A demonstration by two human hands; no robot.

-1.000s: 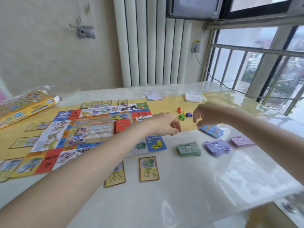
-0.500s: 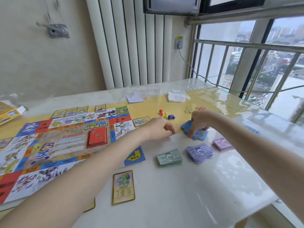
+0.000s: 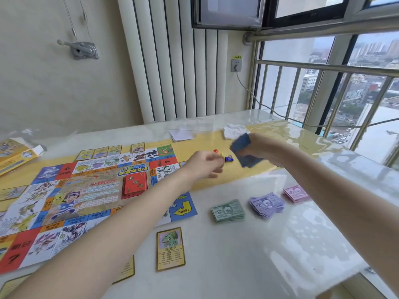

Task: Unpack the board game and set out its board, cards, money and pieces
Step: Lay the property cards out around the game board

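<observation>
Right hand [image 3: 262,145] grips a blue money stack [image 3: 243,151] above the counter [image 3: 248,255]; left hand [image 3: 204,165] loosely curled, holding nothing, near the coloured pieces [image 3: 224,156], beside the board [image 3: 86,190].

The scene is seen through one wide-angle camera worn on the head, directed forward and downward across the table [image 3: 248,255]. Both forearms are taken in from the bottom corners, reaching away from the lens. The left hand [image 3: 203,165] and the right hand [image 3: 257,147] are caught near the middle of the frame, at arm's length. Beyond the hands a radiator [image 3: 179,61] and a barred window [image 3: 345,93] are included. Straight lines are bent toward the edges. No second view is provided, so nothing is shared.
</observation>
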